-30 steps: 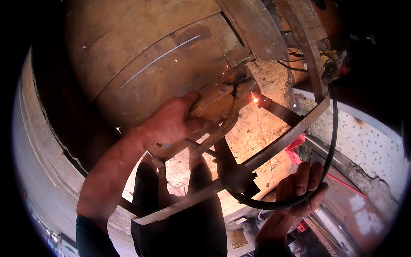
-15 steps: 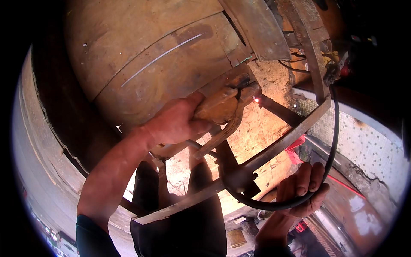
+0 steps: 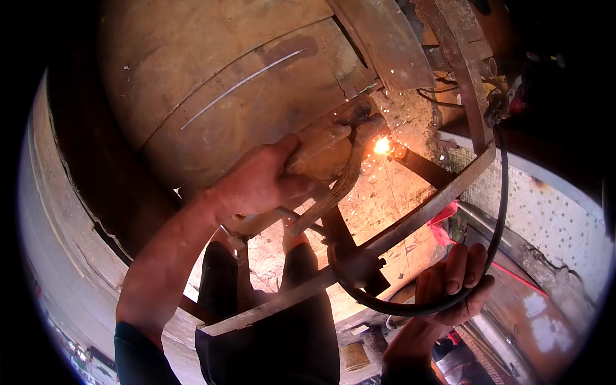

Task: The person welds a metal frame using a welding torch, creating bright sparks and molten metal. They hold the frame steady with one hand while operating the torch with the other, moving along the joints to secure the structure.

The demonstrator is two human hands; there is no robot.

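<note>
My left hand is closed around the near end of a worn brown piece with a curved edge; its exact kind is unclear. Beyond that piece's far end, a bright welding arc throws sparks beside a dark metal bar of an angled metal frame. My right hand, lower right, has its fingers wrapped round a thick black cable. The cable loops down through that hand and back up toward the frame's middle, near a thin rod below my left hand.
Large brown metal sheets lie ahead, with a thin pale rod on them. My legs are under the frame's near bar. At right are a speckled pale panel, a red cloth and assorted scrap.
The small glow at the brown piece's far end has flared into a larger, brighter arc with flying sparks. Both hands stay almost in place.
</note>
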